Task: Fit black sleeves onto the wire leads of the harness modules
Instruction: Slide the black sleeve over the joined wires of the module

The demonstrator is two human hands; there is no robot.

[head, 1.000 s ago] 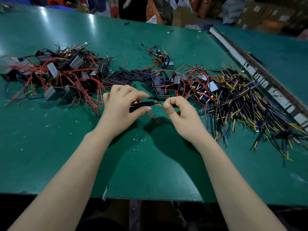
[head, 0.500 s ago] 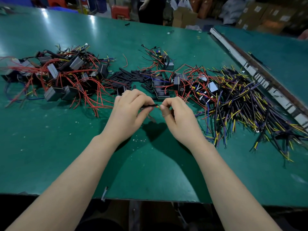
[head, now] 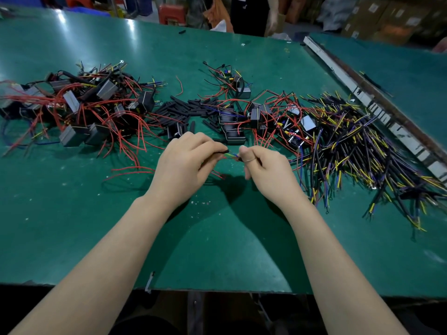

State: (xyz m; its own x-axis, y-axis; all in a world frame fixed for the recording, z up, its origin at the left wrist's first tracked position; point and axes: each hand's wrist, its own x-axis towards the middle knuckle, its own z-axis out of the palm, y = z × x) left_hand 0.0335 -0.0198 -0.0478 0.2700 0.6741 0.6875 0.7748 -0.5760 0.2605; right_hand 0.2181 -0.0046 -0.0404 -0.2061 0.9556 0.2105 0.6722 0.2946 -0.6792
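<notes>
Just above the green table (head: 72, 213), near its middle, the left hand (head: 183, 165) pinches a black sleeve (head: 221, 152) while the right hand (head: 263, 169) pinches thin coloured wires (head: 232, 155) at the sleeve's mouth, with loose sleeves (head: 183, 108) piled beyond.

two bare hands of mine, left hand (head: 183, 163) and right hand (head: 263, 170). one black sleeve (head: 221, 152) pinched in left. three heaps on green table (head: 217, 250): red-wired grey-black modules (head: 79, 110), loose black sleeves (head: 179, 110), black-yellow-purple wire leads (head: 358, 146). items inside heaps too tangled to count. one red stool (head: 170, 13) beyond table.
</notes>
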